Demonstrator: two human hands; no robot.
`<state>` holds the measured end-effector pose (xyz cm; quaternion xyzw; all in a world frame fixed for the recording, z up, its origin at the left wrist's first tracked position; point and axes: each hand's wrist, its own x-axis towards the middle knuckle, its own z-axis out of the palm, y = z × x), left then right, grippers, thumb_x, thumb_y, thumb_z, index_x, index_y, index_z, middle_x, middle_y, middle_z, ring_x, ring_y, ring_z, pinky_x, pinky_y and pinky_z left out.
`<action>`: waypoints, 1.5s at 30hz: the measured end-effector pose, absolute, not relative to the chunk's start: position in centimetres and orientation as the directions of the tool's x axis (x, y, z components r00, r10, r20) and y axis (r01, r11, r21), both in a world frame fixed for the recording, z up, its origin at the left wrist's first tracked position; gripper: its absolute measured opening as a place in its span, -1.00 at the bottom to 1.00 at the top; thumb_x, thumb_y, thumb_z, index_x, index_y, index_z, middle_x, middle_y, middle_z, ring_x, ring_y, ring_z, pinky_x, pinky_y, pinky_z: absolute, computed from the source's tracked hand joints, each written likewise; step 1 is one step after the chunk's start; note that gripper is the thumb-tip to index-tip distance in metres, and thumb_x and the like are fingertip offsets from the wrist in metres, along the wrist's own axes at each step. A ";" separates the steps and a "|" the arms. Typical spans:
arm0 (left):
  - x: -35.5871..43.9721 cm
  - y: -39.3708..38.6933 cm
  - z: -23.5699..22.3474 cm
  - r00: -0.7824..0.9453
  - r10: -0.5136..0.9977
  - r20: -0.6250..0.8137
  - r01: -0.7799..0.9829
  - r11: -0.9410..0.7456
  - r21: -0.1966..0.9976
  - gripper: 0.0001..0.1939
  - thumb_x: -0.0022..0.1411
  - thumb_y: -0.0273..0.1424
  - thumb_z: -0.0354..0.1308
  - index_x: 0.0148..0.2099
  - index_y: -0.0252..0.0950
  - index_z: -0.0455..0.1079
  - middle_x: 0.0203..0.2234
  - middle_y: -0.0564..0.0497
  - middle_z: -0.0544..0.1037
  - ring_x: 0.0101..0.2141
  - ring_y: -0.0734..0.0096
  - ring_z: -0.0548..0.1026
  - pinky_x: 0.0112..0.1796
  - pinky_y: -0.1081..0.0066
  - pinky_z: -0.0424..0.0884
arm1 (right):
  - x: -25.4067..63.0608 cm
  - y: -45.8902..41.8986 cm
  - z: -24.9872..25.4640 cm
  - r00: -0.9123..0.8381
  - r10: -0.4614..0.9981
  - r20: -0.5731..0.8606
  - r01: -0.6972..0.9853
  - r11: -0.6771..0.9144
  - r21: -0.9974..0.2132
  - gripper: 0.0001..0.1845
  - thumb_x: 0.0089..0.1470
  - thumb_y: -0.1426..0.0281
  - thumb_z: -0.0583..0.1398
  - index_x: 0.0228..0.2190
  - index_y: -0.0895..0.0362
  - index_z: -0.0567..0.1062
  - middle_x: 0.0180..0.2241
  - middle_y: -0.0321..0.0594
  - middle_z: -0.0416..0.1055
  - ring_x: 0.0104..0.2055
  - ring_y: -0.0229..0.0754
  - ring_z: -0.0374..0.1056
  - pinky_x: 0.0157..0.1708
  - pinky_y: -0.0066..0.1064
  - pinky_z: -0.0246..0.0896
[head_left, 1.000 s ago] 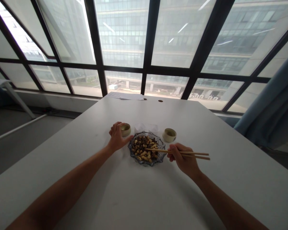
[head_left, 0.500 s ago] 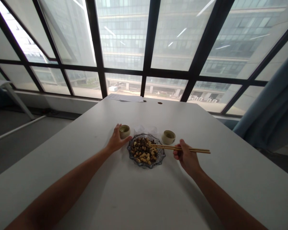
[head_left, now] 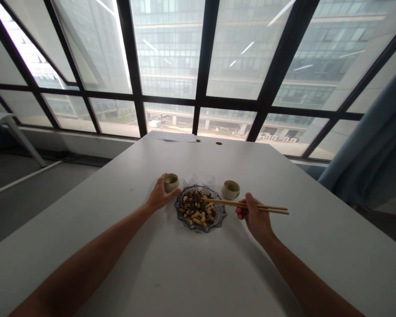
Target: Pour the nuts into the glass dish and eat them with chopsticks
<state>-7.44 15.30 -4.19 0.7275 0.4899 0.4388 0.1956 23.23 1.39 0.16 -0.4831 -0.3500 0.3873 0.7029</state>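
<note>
My left hand (head_left: 160, 193) is wrapped round a small olive-green teacup (head_left: 171, 183), fingers on its far left side and thumb along its near side by the bowl. Wooden chopsticks (head_left: 229, 203) are gripped in my right hand (head_left: 254, 216). Their tips reach into a scalloped glass bowl (head_left: 222, 215), among the nuts. Peanuts in shells (head_left: 198, 217) fill its near part, and dark sunflower seeds (head_left: 195, 201) lie toward the back. Whether the tips pinch a piece is too small to tell. A second olive-green teacup (head_left: 231, 189) stands right of the bowl, touched by neither hand.
Behind the bowl lie some whitish, clear pieces (head_left: 199, 179) on the white table (head_left: 185, 264). Papers (head_left: 171, 136) rest at the far edge near round holes (head_left: 219, 143). Large windows stand beyond, with a blue curtain (head_left: 359, 154) at the right.
My right hand has moved very slightly left and down, with the chopstick tips still in the bowl. My left hand stays at the teacup. The whole view has shifted a little.
</note>
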 end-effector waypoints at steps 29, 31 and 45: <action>-7.4 15.2 -3.9 0.135 0.886 0.444 0.542 -0.441 0.715 -0.03 0.04 0.09 0.24 0.33 -0.36 0.07 0.26 -0.35 0.23 0.26 -0.07 0.21 0.25 -0.01 0.13 | 22.9 0.7 0.3 0.512 0.802 0.308 0.028 0.343 -0.939 -0.37 -0.05 -0.18 0.26 -0.52 0.19 0.46 -0.68 -0.24 0.40 -0.70 -0.28 0.29 -0.72 -0.46 0.23; -7.4 15.2 -3.8 0.139 0.888 0.438 0.548 -0.437 0.713 -0.03 0.05 0.09 0.23 0.33 -0.39 0.07 0.27 -0.37 0.22 0.27 -0.08 0.21 0.25 0.00 0.13 | 22.9 0.9 -0.1 0.533 0.806 0.255 -0.047 0.330 -0.943 -0.37 -0.08 -0.19 0.28 -0.52 0.17 0.44 -0.68 -0.26 0.39 -0.70 -0.28 0.28 -0.73 -0.47 0.21; -7.5 15.2 -3.8 0.147 0.891 0.429 0.532 -0.437 0.725 -0.03 0.05 0.09 0.22 0.32 -0.40 0.07 0.28 -0.39 0.20 0.28 -0.06 0.18 0.26 0.02 0.11 | 23.9 2.1 -1.8 0.580 0.814 0.041 -0.288 0.252 -0.924 -0.33 -0.29 -0.20 0.37 -0.55 0.16 0.39 -0.72 -0.29 0.35 -0.74 -0.30 0.24 -0.79 -0.52 0.12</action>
